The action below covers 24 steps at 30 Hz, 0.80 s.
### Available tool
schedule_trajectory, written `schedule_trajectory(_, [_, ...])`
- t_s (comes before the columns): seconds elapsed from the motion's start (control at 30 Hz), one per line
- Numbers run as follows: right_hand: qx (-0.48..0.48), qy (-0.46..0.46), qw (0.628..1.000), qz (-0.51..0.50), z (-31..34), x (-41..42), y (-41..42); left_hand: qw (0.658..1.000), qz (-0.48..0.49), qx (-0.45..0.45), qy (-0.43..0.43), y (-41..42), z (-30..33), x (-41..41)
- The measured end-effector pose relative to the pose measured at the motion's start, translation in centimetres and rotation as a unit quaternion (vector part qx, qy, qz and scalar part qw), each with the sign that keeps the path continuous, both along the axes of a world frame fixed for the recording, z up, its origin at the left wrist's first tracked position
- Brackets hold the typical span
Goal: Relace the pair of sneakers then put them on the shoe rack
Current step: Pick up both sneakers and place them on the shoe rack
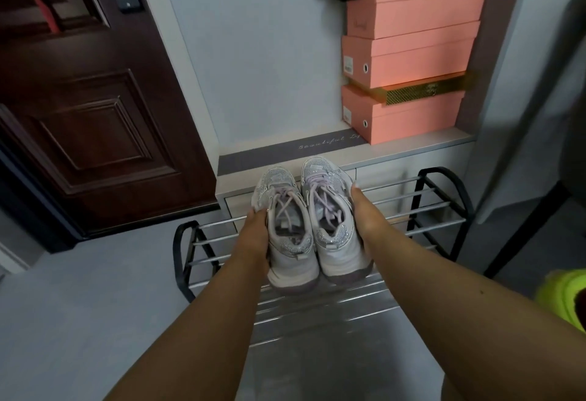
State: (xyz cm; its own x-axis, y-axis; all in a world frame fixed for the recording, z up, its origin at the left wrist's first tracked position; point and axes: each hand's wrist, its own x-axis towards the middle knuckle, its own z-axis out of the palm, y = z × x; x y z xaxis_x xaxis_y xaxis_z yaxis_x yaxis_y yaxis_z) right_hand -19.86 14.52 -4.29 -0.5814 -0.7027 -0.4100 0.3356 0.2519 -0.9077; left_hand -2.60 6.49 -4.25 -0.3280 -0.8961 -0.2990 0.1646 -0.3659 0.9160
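Note:
Two white and silver sneakers with pale lilac laces sit side by side over the top bars of a black shoe rack (425,207), toes pointing away from me. My left hand (255,235) holds the outer side of the left sneaker (285,226). My right hand (364,216) presses along the outer side of the right sneaker (329,210), its thumb lying straight against the shoe. The laces look threaded through both shoes. Whether the soles rest fully on the bars cannot be told.
Behind the rack runs a low white cabinet (412,153) with a grey mat (285,151) and several stacked pink shoe boxes (409,61). A dark wooden door (79,99) stands to the left. Something neon yellow (564,299) lies at the right edge.

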Motion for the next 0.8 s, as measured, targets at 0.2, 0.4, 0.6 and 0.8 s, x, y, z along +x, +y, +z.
schedule_trajectory(0.2, [0.032,-0.007,0.999,0.005,-1.2,-1.8,-3.2,1.0,0.005,0.009,-0.003,-3.2,-1.7,-1.6])
schedule_trajectory(0.4, [0.035,-0.007,0.999,0.025,-2.2,-2.9,-4.8,0.999,0.006,0.051,-0.014,-4.9,-3.1,-2.5])
schedule_trajectory(0.6, [0.029,-0.017,0.998,0.044,-3.3,-3.3,-5.4,0.998,0.003,0.062,-0.014,-5.6,-4.4,-2.8])
schedule_trajectory(0.8, [0.024,-0.032,0.998,0.042,-4.0,-4.1,-5.9,0.996,-0.002,0.081,-0.026,-6.3,-4.7,-3.1])
